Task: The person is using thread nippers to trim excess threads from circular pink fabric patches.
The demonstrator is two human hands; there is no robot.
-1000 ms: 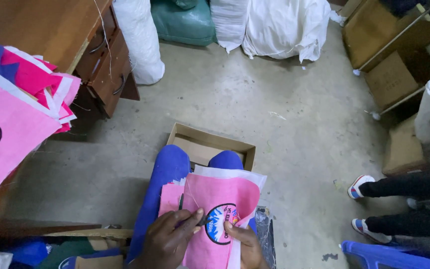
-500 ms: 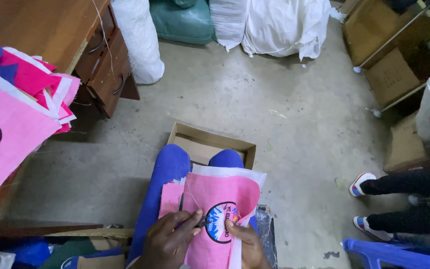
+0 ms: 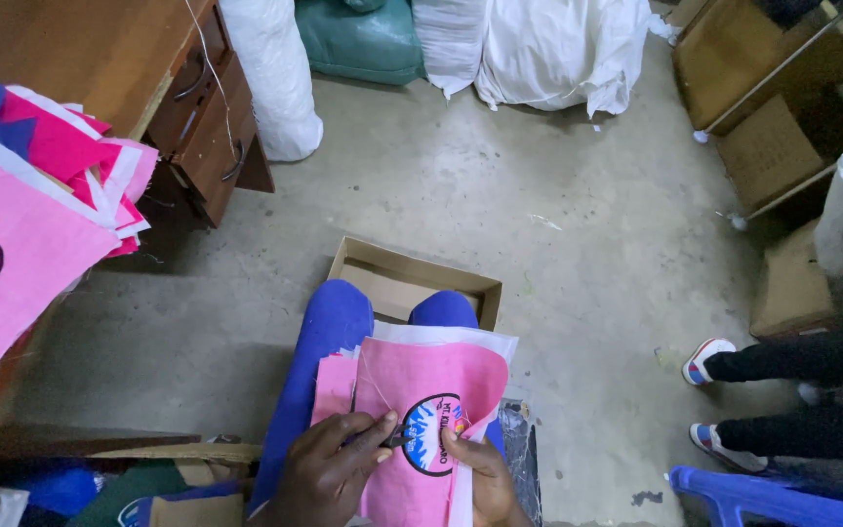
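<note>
**Hands at a pink fabric panel on the lap**

Head view. Left hand (image 3: 329, 473), fingers curled together, pinches a small dark tool (image 3: 389, 436) whose kind cannot be told; its tip rests at the left edge of the round printed emblem (image 3: 433, 434). Right hand (image 3: 483, 478) lies with fingers closed on the pink fabric panel (image 3: 431, 390), thumb pressed just beside the emblem's lower right. The panel rests on a small stack of pink and white pieces across the seated person's blue-clad legs (image 3: 329, 332). An open cardboard box (image 3: 412, 278) stands on the concrete floor (image 3: 500, 195) just beyond the knees. Stacked pink panels (image 3: 21, 234) lie on a wooden desk (image 3: 100, 59) to the left. Another person's legs and shoes (image 3: 782, 390) show at right, well apart.
</note>
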